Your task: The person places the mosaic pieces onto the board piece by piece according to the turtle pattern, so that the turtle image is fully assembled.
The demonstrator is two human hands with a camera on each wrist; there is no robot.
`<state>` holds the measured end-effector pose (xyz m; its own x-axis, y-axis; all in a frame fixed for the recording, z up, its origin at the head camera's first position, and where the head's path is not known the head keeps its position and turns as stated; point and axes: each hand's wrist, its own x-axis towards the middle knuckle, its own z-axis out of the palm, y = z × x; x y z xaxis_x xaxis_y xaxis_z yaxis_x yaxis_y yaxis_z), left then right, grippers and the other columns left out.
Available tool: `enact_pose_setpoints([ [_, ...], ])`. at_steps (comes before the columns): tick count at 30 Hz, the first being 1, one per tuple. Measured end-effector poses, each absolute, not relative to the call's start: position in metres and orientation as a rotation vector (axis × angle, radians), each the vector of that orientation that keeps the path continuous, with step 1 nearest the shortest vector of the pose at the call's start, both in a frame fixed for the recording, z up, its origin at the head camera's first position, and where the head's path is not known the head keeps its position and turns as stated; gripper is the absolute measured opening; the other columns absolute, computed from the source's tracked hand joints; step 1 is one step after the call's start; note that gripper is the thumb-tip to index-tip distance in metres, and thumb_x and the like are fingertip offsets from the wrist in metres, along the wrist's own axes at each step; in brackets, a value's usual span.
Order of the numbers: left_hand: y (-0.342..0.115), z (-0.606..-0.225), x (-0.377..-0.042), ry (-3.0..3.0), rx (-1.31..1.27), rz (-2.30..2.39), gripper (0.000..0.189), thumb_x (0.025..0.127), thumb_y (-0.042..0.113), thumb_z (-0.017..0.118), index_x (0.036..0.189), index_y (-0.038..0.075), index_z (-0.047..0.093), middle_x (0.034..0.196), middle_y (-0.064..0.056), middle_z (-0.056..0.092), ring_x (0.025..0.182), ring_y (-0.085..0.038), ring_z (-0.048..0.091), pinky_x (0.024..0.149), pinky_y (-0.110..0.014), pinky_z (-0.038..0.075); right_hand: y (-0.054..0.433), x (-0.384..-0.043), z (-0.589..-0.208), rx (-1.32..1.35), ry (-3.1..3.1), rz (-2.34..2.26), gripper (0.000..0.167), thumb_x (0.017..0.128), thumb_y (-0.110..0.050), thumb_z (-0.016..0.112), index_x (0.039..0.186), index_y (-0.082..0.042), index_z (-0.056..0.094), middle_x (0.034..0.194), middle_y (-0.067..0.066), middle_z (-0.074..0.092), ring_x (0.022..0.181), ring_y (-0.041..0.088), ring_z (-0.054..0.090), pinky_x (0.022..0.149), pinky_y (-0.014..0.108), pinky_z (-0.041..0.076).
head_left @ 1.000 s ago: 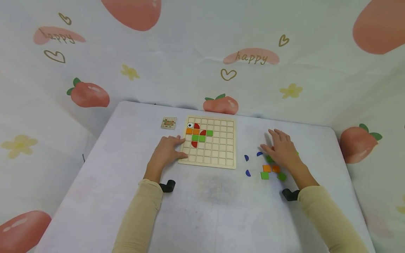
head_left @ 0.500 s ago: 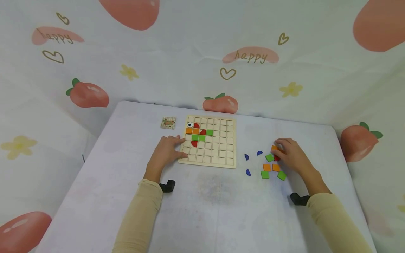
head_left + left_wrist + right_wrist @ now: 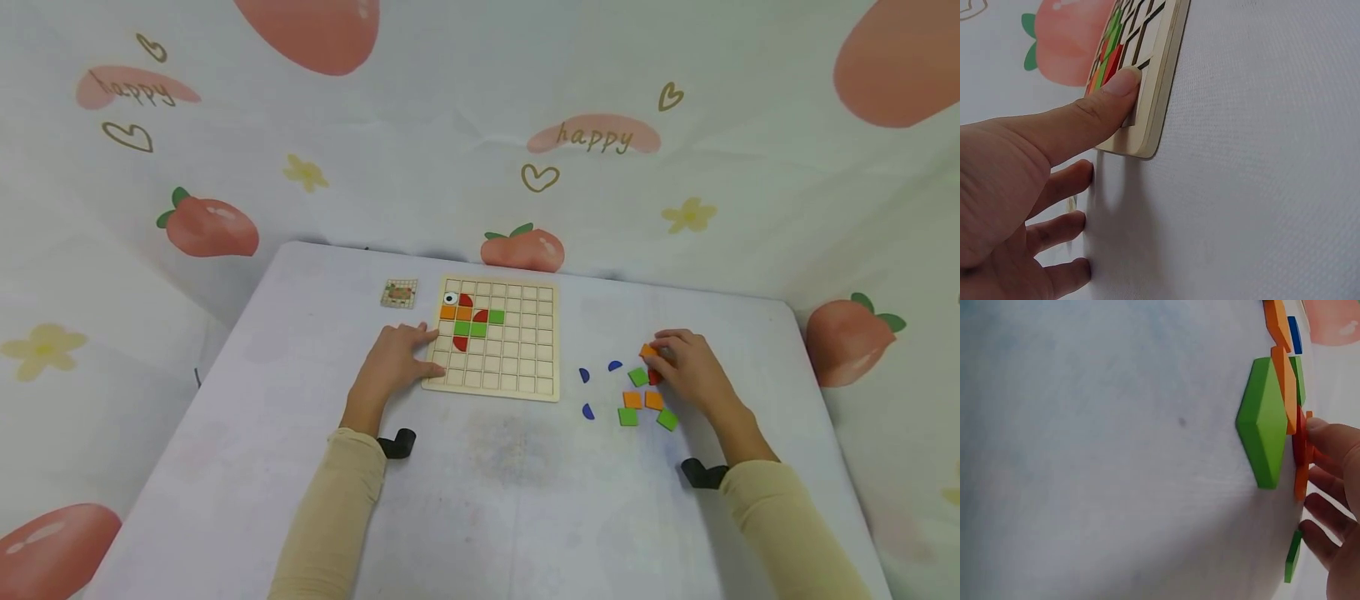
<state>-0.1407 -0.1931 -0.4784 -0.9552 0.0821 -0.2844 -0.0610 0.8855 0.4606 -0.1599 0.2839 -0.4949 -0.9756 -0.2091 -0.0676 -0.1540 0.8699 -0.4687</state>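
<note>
A light wooden grid board [image 3: 517, 358] lies on the table, with colored pieces set in its upper left cells. At its left edge is my left hand [image 3: 392, 358], fingers spread. In the left wrist view the thumb [image 3: 1124, 84] presses on the board's corner, while other fingers rest on the tabletop. To the right of the board, my right hand [image 3: 693, 367] pinches an orange square tile [image 3: 647, 351] between thumb and fingers. A red piece [image 3: 654, 377] shows just under this hand, partly hidden. Beside it lies a green square tile [image 3: 638, 377].
Two orange tiles [image 3: 632, 400] and two green tiles [image 3: 627, 417] lie in front of the right hand. Three blue half-round pieces [image 3: 588, 411] are scattered between board and tiles. A small pattern card [image 3: 399, 293] sits left of the board. A printed cloth [image 3: 420, 125] hangs behind the table.
My right hand has come down from its spread pose over the loose pieces, shifted right and closed on the orange tile. The left hand has stayed at the board.
</note>
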Motion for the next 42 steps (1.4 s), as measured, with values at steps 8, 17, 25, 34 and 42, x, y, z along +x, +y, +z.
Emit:
enact_pose_setpoints([
  [8,-0.192,-0.481,-0.142,2.756,0.002,0.69,0.079,0.079,0.043,0.087,0.149,0.023,0.055,0.162,-0.004,0.044,0.142,-0.038,0.04,0.122,-0.053,0.036,0.274,-0.165,-0.491,-0.309,2.927,-0.771,0.033,0.098,-0.019,0.067,0.124,0.001,0.065,0.13,0.023,0.06,0.127,0.044,0.046,0.112,0.066,0.04],
  [17,-0.189,-0.48,-0.144,2.76,-0.011,0.702,0.078,0.079,0.041,0.087,0.148,0.023,0.055,0.162,-0.003,0.044,0.142,-0.038,0.04,0.122,-0.053,0.036,0.246,-0.179,-0.484,-0.385,2.9,-0.786,0.036,0.099,-0.022,0.067,0.129,-0.002,0.064,0.121,0.019,0.066,0.114,0.037,0.059,0.102,0.058,0.05],
  [25,-0.184,-0.478,-0.146,2.753,-0.008,0.723,0.078,0.079,0.041,0.087,0.148,0.023,0.055,0.163,-0.003,0.043,0.141,-0.037,0.04,0.121,-0.053,0.037,0.203,-0.193,-0.471,-0.526,2.926,-0.807,0.03,0.096,-0.023,0.071,0.121,-0.006,0.07,0.115,0.011,0.066,0.11,0.03,0.059,0.098,0.05,0.053],
  [34,-0.188,-0.479,-0.143,2.752,-0.027,0.712,0.079,0.078,0.04,0.088,0.148,0.023,0.056,0.162,-0.004,0.044,0.142,-0.038,0.04,0.121,-0.054,0.037,0.146,-0.199,-0.467,-0.653,2.866,-0.845,0.031,0.094,-0.025,0.074,0.12,-0.009,0.072,0.111,0.006,0.067,0.104,0.024,0.059,0.093,0.041,0.055],
  [42,-0.191,-0.481,-0.141,2.755,-0.025,0.707,0.08,0.078,0.041,0.088,0.148,0.023,0.055,0.162,-0.005,0.044,0.139,-0.038,0.042,0.12,-0.053,0.038,0.108,-0.207,-0.475,-0.729,2.803,-0.955,0.029,0.093,-0.027,0.075,0.116,-0.01,0.072,0.111,0.004,0.069,0.101,0.021,0.062,0.092,0.038,0.056],
])
